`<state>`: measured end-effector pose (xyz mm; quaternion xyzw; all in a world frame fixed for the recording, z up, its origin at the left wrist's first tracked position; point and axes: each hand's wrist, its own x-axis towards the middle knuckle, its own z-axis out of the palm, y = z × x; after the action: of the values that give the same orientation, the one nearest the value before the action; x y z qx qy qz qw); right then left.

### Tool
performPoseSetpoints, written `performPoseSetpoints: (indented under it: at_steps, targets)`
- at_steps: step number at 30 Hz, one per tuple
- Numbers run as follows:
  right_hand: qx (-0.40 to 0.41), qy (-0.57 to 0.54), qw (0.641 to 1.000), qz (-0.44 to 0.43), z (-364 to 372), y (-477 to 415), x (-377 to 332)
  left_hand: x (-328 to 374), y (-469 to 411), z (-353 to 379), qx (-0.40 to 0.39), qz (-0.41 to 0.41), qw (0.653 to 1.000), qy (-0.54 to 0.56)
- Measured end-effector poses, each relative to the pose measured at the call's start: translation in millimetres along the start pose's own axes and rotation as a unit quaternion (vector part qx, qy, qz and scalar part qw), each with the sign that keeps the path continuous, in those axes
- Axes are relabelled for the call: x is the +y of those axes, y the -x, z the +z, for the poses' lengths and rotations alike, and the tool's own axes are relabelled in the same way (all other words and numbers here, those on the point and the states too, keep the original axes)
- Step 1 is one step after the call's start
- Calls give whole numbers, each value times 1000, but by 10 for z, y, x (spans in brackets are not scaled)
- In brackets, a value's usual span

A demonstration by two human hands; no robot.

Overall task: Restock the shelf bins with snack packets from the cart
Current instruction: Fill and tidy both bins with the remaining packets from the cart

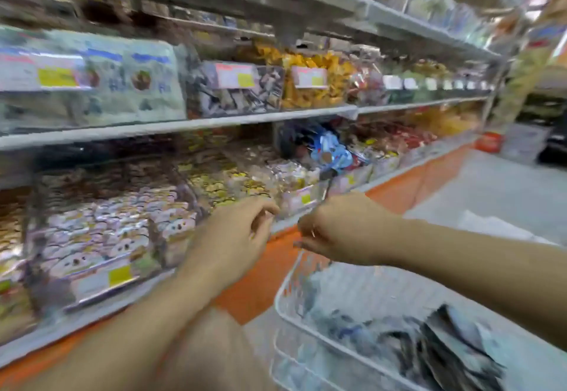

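Down the aisle I see an orange crate [488, 142] on the grey floor [491, 194] (all blurred), with a white box [523, 142] just beside it.

A long shelving rack [190, 125] of pale grey metal boards is running along the left side of the aisle and receding toward the far right. An orange plinth [260, 271] is lining its foot and meeting a light grey floor [491, 197], which is shining dully in bright, even light. At the far end of the aisle an orange crate [488, 142] is standing on the floor just beside a pale box [524, 142], with something dark sitting to the right of that. Another display [521, 83] is rising behind them, too blurred to make out.
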<state>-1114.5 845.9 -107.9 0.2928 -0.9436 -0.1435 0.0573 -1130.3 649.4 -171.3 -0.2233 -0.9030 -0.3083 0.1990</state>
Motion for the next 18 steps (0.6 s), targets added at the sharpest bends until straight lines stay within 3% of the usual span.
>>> performPoseSetpoints:
  at_steps: [4,8,11,14,18]
  targets:
    - [-175,41,983,29,290,736,418,444,10,714,-122,57,990,32]
    - [-342,12,938,54,531,1232,695,726,12,1080,-240,125,963,-9]
    - [-431,-10,902,25,826,1397,752,817,7,1207,-342,113,932,-44]
    - [-409,21,911,-50,1276,1456,711,799,28,1257,-422,64,903,-41]
    - [-331,70,930,-143,1866,1393,660,757,32,1240,-421,17,907,-5]
